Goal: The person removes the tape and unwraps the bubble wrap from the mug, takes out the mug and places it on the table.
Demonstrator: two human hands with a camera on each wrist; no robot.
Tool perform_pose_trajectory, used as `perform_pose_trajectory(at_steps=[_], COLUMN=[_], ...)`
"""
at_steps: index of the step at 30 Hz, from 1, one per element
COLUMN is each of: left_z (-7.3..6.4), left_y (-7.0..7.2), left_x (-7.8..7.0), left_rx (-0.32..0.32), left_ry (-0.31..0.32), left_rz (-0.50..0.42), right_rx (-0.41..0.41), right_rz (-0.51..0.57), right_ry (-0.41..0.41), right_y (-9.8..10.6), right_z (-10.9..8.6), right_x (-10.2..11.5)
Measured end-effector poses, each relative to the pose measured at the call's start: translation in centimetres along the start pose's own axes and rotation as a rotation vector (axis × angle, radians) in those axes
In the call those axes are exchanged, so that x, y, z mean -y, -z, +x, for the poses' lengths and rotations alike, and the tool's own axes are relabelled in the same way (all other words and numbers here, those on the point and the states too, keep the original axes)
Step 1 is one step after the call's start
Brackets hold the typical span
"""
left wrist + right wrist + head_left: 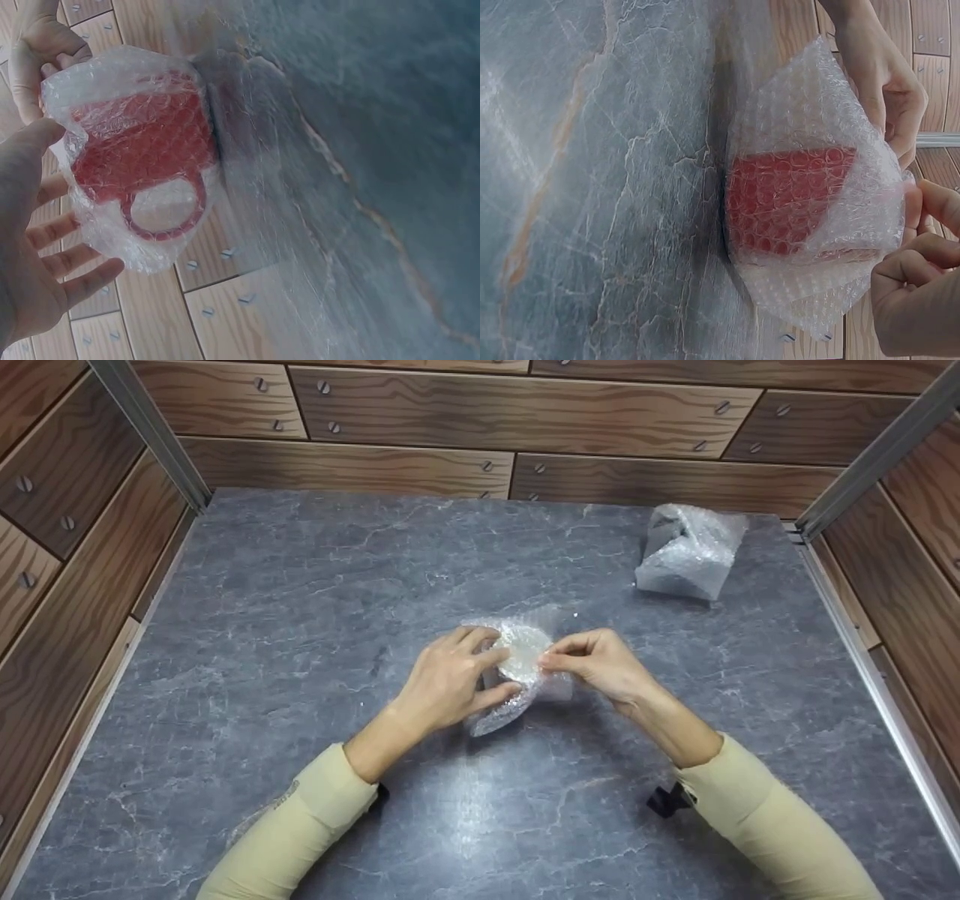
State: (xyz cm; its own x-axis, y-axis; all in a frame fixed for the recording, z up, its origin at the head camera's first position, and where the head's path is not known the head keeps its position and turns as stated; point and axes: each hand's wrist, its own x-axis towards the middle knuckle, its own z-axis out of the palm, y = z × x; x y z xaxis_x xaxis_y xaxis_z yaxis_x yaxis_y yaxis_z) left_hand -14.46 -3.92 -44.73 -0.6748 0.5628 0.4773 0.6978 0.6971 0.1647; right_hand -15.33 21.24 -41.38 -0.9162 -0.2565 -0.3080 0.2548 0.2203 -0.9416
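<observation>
A red mug (142, 142) stands on the table inside bubble wrap (780, 105); its ring handle shows through the plastic in the left wrist view. My left hand (450, 675) is spread at the mug's left side, its thumb and fingers rather straight and touching the wrap near the top. On the other side, my right hand (604, 667) pinches the upper edge of the wrap between thumb and fingers. Seen from the right wrist, the wrap covers the mug's side, and the right hand (922, 292) is at its top edge.
Another bubble-wrapped bundle (690, 555) sits at the back right of the grey marbled table (300, 585). Wood-patterned panels (525, 416) enclose the back and sides, with metal posts (154, 435) at the corners.
</observation>
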Motion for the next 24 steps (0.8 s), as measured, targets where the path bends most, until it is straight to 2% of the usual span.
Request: perform_pose_trajectory(at_steps=[7,24], left_z=[0.13,0.16], left_y=[-0.24,0.0], left_x=[0.04,-0.1], left_rx=[-0.019,0.008], left_ry=[-0.003,0.026], left_rz=[0.013,-0.008], right_rx=[-0.037,-0.054], right_rz=[-0.024,-0.026], right_ry=[0.03,0.028], right_y=[-0.35,-0.67], right_z=[0.03,0.0], right_x=[-0.11,-0.06])
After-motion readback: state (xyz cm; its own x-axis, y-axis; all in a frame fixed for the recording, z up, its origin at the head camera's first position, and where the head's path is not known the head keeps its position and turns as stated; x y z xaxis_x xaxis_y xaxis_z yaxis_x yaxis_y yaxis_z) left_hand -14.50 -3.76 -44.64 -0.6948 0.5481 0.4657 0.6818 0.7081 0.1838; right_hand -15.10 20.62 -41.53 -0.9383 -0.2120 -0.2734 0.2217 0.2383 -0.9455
